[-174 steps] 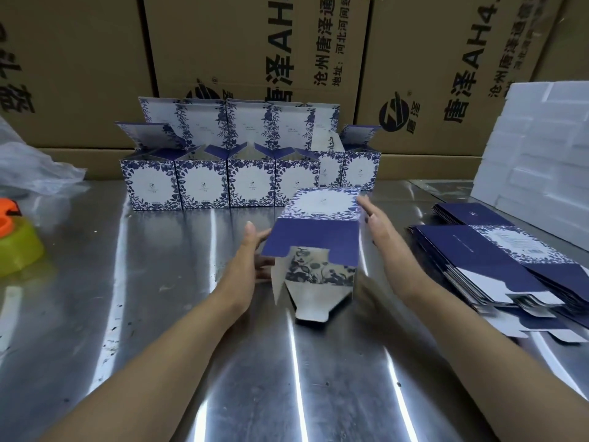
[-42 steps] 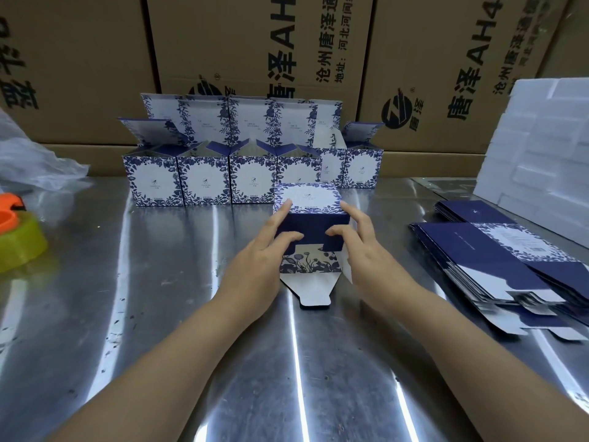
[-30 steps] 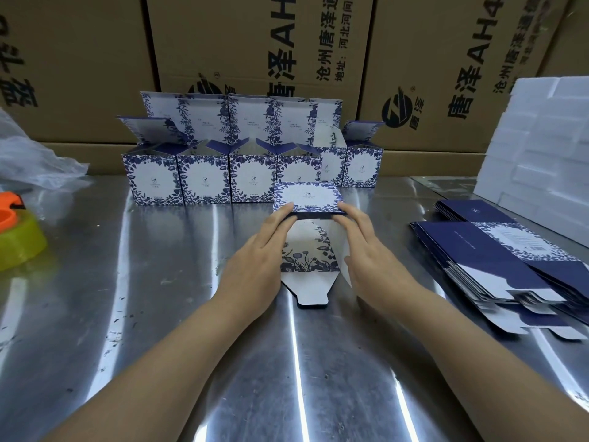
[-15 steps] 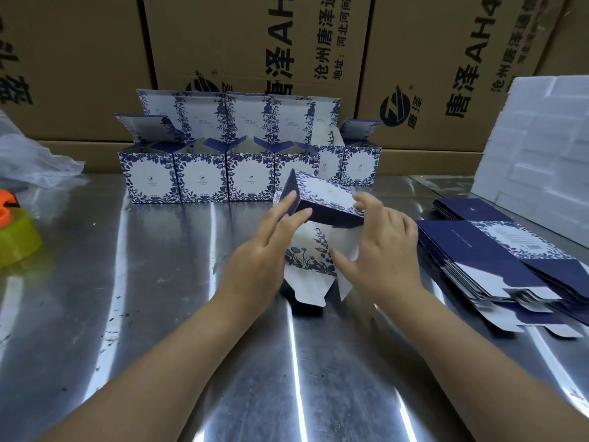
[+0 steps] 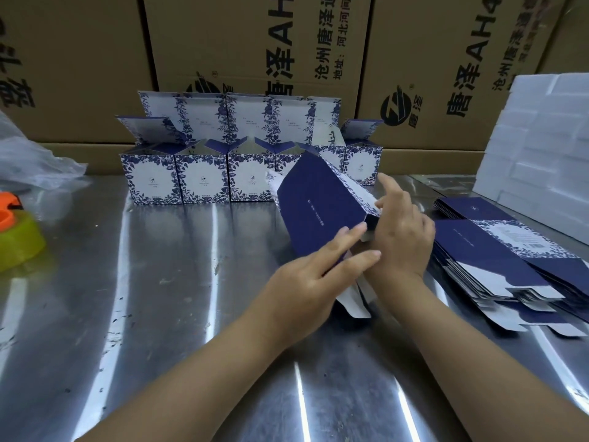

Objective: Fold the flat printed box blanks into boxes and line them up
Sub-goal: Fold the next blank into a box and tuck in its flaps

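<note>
1. Nearest, at six o'clock, two bare forearms reach out over the steel bench (image 5: 159, 314).
2. The left grip (image 5: 306, 282) holds nothing. Its fingers lie straight and press flat on the navy side panel of the half-formed box (image 5: 322, 202).
3. The right grip (image 5: 403, 240), at about two o'clock of the left, curls round the box's near right end, with the forefinger stretched along the patterned face.
4. The box sits mid-bench, tilted with its far end raised. Its white bottom flaps (image 5: 353, 301) hang loose under the hands, toward six o'clock.
5. The step in hand seems to be squaring the sleeve and closing its base. The next move likely calls for tucking those flaps in and then standing the box upright.
6. At three o'clock lies the stack of flat blanks (image 5: 494, 260), and at nine o'clock a tape dispenser (image 5: 16, 237).
7. At twelve o'clock stands the row of finished boxes (image 5: 204, 180) with their lids open. The new box probably belongs at the row's one o'clock end. Cardboard cartons (image 5: 255, 59) stand behind.
</note>
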